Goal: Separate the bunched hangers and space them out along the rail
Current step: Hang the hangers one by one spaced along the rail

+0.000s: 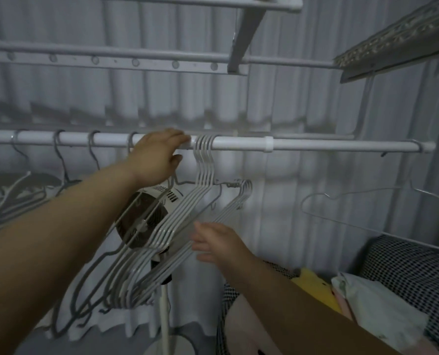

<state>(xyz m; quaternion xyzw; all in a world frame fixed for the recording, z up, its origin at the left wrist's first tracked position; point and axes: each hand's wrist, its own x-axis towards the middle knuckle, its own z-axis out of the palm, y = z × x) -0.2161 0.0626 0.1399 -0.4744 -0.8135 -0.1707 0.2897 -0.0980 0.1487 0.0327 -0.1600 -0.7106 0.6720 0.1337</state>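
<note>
Presently, L→R: the spaced hangers (59,160), dark grey w/ thin hooks, hang apart along the left part of the rail (238,145), a smooth white tube w/ a collar joint right of centre. Left hand (157,157): fingers extended over the rail top, thumb apart below; no hook visibly gripped. Just beside its fingertips hang the bunched hangers (204,155), approx. five or six white coated-wire units. Their hooks touch on the rail; shoulders and bottom bars are nested and swung down-left in front of a round fan (141,219). Right hand (213,242): blurred, fingers loosely spread, holding nothing, near the bunch's lower bars; contact cannot be confirmed. Handling (est.): each unit light, stiff, slightly springy. The smooth coating should slide freely on the tube, but nested frames may snag. Recommended hold: a single hook at its neck, just below the rail, not the shoulders. Far right, one bare wire hanger (354,201) shows well apart from the bunch.
</note>
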